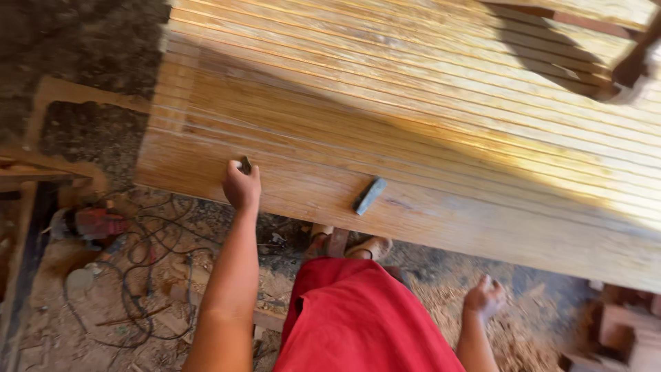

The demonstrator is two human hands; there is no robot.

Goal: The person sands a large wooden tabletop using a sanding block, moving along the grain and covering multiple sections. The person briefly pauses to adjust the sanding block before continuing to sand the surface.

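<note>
My left hand [242, 184] is closed around a small dark block [245, 164] and rests on the near edge of a large grooved wooden panel [441, 117]. A second dark oblong block [369, 195] lies loose on the panel to the right of that hand. My right hand [484, 297] hangs below the panel's edge, fingers loosely curled, holding nothing. My red garment [358, 324] and a sandalled foot [361, 246] show beneath the panel.
A red power tool [96, 222] and tangled black cables [148, 275] lie on the sawdust-covered floor at left. Wooden frame pieces [41, 172] stand at far left. Bricks [630, 331] sit at the lower right. Another person's limb [637, 62] shows at top right.
</note>
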